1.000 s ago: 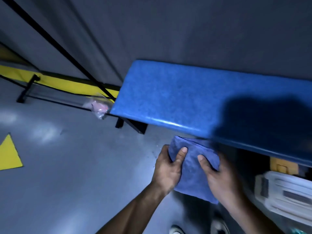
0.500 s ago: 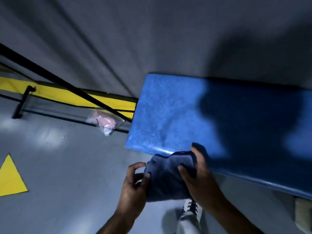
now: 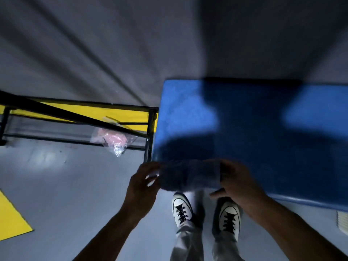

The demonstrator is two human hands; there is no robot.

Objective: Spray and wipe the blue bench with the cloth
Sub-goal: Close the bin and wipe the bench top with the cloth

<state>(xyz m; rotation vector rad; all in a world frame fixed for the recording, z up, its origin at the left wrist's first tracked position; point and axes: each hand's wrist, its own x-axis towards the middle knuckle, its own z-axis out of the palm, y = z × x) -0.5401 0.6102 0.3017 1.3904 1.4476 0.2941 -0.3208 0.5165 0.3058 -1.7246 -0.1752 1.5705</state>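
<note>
Blue bench [image 3: 188, 113], grey-blue cloth [image 3: 188, 176].
White shoes [image 3: 181, 208] with black laces; grey floor [image 3: 66, 185] with yellow markings [image 3: 11, 219].

Blue bench [image 3: 263, 129] — padded top with a finely mottled, faintly sheened covering, glossier along its rounded front edge. Cloth [image 3: 190, 176] — soft, napped blue-grey fabric, matt. Black frame [image 3: 149, 132] of painted metal bars; clear, crinkled glossy plastic bag [image 3: 113, 141]; smooth grey floor [image 3: 56, 185], dully reflective.

Worktop [image 3: 188, 113] surface lies open beyond the cloth [image 3: 190, 175], black frame [image 3: 149, 134] crowding just left of it.
</note>
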